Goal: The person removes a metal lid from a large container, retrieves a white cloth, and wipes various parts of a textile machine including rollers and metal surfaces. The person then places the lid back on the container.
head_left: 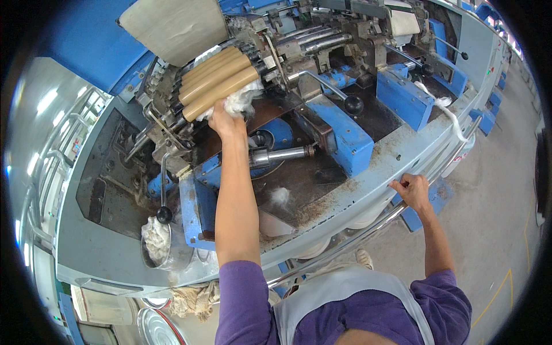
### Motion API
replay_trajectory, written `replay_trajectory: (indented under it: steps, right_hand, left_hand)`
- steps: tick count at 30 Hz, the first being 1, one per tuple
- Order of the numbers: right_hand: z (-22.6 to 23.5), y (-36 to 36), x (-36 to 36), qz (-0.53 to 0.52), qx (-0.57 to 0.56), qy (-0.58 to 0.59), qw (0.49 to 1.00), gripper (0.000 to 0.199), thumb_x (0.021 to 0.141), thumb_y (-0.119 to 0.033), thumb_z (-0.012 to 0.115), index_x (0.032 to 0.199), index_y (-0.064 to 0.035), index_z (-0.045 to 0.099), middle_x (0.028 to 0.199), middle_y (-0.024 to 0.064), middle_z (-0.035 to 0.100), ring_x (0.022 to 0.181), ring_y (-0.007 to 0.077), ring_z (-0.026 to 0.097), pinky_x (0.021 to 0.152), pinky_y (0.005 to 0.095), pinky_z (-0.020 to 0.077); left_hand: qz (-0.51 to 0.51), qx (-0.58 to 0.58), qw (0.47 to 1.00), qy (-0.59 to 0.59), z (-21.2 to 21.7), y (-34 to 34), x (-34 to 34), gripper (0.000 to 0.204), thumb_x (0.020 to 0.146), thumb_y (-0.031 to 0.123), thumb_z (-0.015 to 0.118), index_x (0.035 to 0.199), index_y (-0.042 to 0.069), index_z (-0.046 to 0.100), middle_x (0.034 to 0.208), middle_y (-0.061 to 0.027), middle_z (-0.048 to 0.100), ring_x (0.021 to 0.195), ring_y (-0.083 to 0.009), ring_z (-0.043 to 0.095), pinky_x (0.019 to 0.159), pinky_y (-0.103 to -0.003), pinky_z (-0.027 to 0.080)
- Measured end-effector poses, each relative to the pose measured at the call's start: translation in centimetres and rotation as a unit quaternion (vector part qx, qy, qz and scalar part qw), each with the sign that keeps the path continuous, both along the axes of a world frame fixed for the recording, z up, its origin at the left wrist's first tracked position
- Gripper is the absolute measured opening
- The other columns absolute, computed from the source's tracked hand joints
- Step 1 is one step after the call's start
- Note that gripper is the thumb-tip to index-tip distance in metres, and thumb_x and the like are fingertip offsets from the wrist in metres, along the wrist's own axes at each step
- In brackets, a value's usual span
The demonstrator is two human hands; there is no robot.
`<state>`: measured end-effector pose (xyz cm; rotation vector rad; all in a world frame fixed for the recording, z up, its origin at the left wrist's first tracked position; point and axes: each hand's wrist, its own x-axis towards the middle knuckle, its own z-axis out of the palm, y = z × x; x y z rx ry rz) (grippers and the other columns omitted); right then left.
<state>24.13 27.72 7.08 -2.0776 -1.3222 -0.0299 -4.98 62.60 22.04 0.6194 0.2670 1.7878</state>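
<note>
My left hand (pixel 225 119) reaches far into the machine, its fingers closed on a fluffy clump of white cotton fibre (pixel 240 102) just below the tan rollers (pixel 221 86). Some of the fingertips are hidden under the lowest roller and the fluff. My right hand (pixel 413 191) is curled into a loose fist by the front edge of the machine (pixel 368 190), above the metal rail (pixel 397 211). Its thumb points toward that edge, and no object shows in it.
Black-knobbed levers (pixel 353 104) stick up between blue housings (pixel 339 135). A metal can (pixel 177 247) of white fibre hangs at the left front. A white fibre strand (pixel 454 121) drapes over the right edge. A raised beige cover (pixel 175 29) stands behind the rollers.
</note>
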Motion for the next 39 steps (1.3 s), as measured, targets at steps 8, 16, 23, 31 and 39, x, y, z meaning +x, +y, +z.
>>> replay_trajectory:
  steps: [8,16,23,31,39]
  right_hand:
    - [0.2,0.0,-0.1,0.005,0.025,0.007,1.0,0.044,0.07,-0.04,0.079,0.058,-0.002,0.06,0.051,0.0119,0.057,0.045,0.0267,0.056,0.048,0.0359,0.0449]
    - [0.1,-0.3,-0.2,0.044,0.069,-0.003,0.997,0.039,0.072,-0.033,0.079,0.058,-0.0024,0.058,0.05,0.0109,0.055,0.044,0.0261,0.054,0.046,0.0351,0.043]
    - [6.3,0.3,-2.8,0.264,0.341,-0.056,0.901,0.02,0.073,-0.004,0.07,0.06,-0.0001,0.055,0.058,0.0088,0.057,0.048,0.0215,0.054,0.046,0.0306,0.0413]
    - [17.1,8.8,-6.1,0.274,0.424,-0.162,0.848,0.026,0.076,-0.015,0.07,0.094,0.0004,0.06,0.097,0.015,0.064,0.087,0.0315,0.06,0.077,0.0384,0.0475]
    - [17.5,16.2,-4.9,0.45,0.475,-0.162,0.739,0.027,0.073,-0.016,0.073,0.091,-0.0011,0.06,0.096,0.013,0.064,0.097,0.0324,0.059,0.091,0.0463,0.0434]
  left_hand:
    - [-0.005,-0.045,0.998,-0.047,-0.4,0.9,0.1,0.039,0.08,-0.004,0.061,0.117,-0.01,0.048,0.106,-0.0161,0.06,0.091,-0.0288,0.064,0.077,-0.044,0.057]
    - [0.051,-0.088,0.995,-0.004,0.9,-0.6,0.5,0.033,0.085,0.0,0.061,0.115,-0.008,0.051,0.107,-0.0151,0.06,0.089,-0.0273,0.064,0.074,-0.043,0.057]
    - [0.056,0.005,0.932,0.359,-1.8,-10.9,-1.5,0.009,0.089,0.008,0.063,0.096,0.004,0.058,0.092,-0.003,0.06,0.081,-0.0104,0.055,0.07,-0.028,0.047]
    - [0.088,0.34,0.418,0.838,-1.4,-21.2,-6.2,0.075,0.082,0.041,0.068,0.137,-0.002,0.038,0.139,-0.0266,0.038,0.122,-0.0365,0.045,0.102,-0.045,0.033]
    - [0.447,0.294,0.54,0.65,4.0,-20.5,-17.0,0.022,0.077,0.013,0.065,0.092,-0.003,0.061,0.099,-0.017,0.06,0.099,-0.0357,0.056,0.088,-0.044,0.043]
